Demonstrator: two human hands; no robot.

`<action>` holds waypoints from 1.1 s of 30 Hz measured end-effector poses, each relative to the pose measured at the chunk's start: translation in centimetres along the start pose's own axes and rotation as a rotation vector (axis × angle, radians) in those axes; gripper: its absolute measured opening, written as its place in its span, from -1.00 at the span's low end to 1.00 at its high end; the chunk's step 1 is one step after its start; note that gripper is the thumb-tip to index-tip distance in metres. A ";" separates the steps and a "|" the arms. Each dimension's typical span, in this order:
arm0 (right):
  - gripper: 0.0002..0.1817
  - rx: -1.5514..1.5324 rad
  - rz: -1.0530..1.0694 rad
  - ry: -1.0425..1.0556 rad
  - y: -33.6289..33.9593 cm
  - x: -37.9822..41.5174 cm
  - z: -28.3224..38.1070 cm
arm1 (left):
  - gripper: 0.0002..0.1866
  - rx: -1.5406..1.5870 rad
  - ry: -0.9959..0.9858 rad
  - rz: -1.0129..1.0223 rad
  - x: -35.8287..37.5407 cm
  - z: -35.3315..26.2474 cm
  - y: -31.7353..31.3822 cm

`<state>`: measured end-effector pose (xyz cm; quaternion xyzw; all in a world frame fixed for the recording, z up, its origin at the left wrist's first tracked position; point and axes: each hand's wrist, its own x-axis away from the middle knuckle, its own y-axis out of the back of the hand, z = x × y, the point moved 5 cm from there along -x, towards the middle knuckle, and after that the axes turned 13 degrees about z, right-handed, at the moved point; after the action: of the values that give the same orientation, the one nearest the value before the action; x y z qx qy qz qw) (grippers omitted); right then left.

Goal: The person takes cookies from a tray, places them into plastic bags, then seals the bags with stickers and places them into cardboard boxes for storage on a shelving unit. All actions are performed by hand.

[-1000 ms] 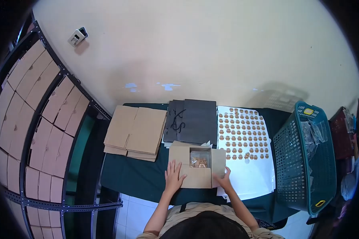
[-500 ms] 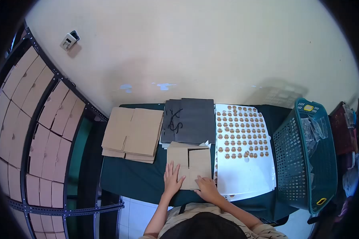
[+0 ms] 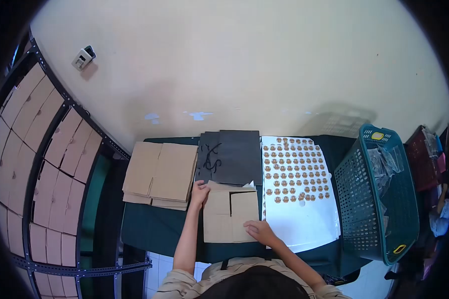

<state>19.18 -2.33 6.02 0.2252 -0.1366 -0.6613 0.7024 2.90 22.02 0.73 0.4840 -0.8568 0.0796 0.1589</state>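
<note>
Two hands on a brown box (image 3: 218, 226) on the table.

The right hand (image 3: 260, 232) lies on the box's near right part, its fingers bent and close together. The left hand (image 3: 199, 193) is at the far left corner, fingers curled; I cannot tell if they pinch it. Past the box are black sheets (image 3: 238, 157), between flat brown boxes (image 3: 172, 167) and a sticker sheet (image 3: 300, 224).

Carton (image 3: 217, 226) before middle stack (image 3: 238, 159), cardboard stack (image 3: 174, 169) left, sticker sheet (image 3: 299, 224) right, basket (image 3: 356, 204) farther right
</note>
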 end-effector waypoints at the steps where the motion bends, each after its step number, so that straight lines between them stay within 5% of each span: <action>1: -0.84 -0.001 -0.003 0.000 -0.1 0.2 -0.2 | -0.44 0.051 0.020 -0.011 0.8 -0.2 -0.1; 4: -0.86 -0.102 -0.068 0.074 -0.1 0.4 -0.2 | -0.42 0.315 -0.043 0.000 2.2 0.2 0.5; 6: -0.83 -0.128 0.103 -0.291 -1.0 0.8 -1.6 | -0.43 0.350 -0.056 0.007 2.8 0.2 0.6; 9: -0.72 -0.017 -0.021 -0.238 -0.7 0.8 -0.4 | -0.50 0.537 -0.197 0.086 4.6 -1.6 -0.5; 15: -0.40 0.390 -0.117 -0.283 -1.9 -1.1 0.2 | -0.82 0.102 -0.303 0.069 6.3 -2.3 -2.5; 20: -0.28 0.369 -0.177 -0.332 -1.9 -4.9 0.7 | -0.74 -0.403 -0.501 0.024 9.1 -6.6 -2.0; 23: -0.18 0.486 -0.196 -0.373 -2.5 -6.8 -0.2 | -0.59 -1.011 -0.622 0.073 10.3 -9.3 -3.2; 26: -0.17 0.550 -0.172 -0.479 -3.4 -7.9 -0.9 | -0.60 -0.824 -0.373 0.316 9.5 -10.6 -5.5; 30: -0.33 0.605 -0.117 -0.312 -4.6 -8.4 -1.0 | -0.66 -0.993 -0.670 0.457 7.7 -9.6 -10.2; 33: -0.30 0.568 -0.093 -0.283 -4.4 -8.7 -1.9 | -0.68 -0.940 -0.694 0.535 6.9 -8.6 -12.8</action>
<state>15.52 6.41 3.15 0.3240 -0.4018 -0.6527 0.5546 12.23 12.29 10.93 0.1297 -0.8930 -0.4289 0.0423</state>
